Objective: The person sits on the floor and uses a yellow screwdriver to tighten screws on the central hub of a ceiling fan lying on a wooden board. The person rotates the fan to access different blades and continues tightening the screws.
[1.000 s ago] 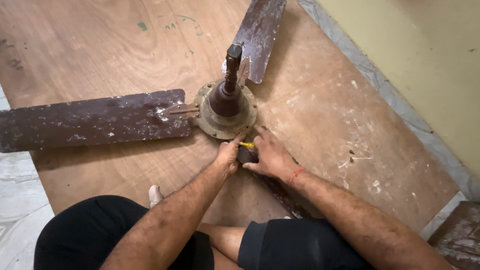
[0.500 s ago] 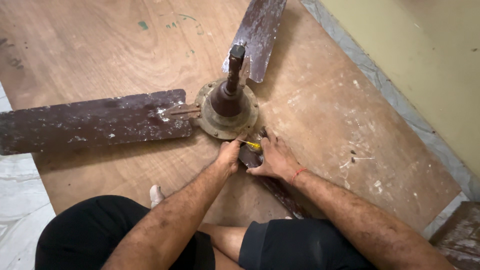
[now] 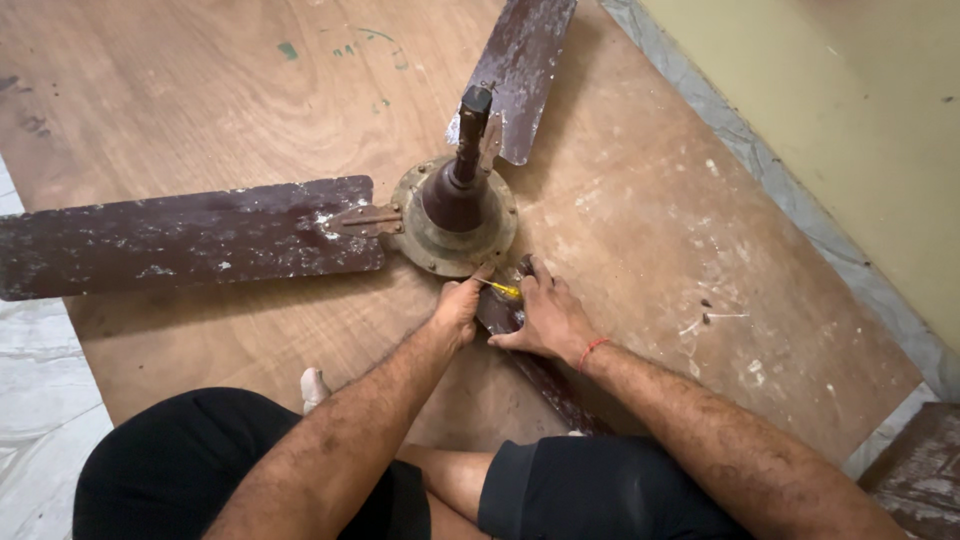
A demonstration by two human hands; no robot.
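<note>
**Desk:** What runs along the left edge of the plywood board [image 3: 200, 110]?

**Photographer:** A brown, paint-flecked fan blade [image 3: 190, 238] lying flat on the board, its root bracket meeting the round motor housing [image 3: 455, 215] near the board's middle. A dark downrod [image 3: 470, 130] stands up out of the housing, and a second blade [image 3: 520, 75] angles off toward the far edge.

**Desk:** And the hands?

**Photographer:** The left hand [image 3: 458, 305] is curled shut on a yellow-handled tool [image 3: 500, 289], apparently a screwdriver, its tip at the housing's near rim. Just right of it, the right hand [image 3: 545, 320] lies with fingers spread, pressing down on the third blade [image 3: 540, 375], which runs back toward the person's knees at the near edge. That hand grips nothing; it only pins the blade.

**Desk:** What could go wrong here?

**Photographer:** As I read it, the tip could slip off a rusted or paint-clogged screw head, and the right hand sits almost touching the tool, directly in the line of a skid. Pushing at a slant could also chew up the screw slot. With nothing clamping the fan, hard turning may spin the whole thing on the smooth board.

**Desk:** Anything at the right edge?

**Photographer:** Only white paint splashes and a grey stone strip [image 3: 800, 215] under the wall.
</note>
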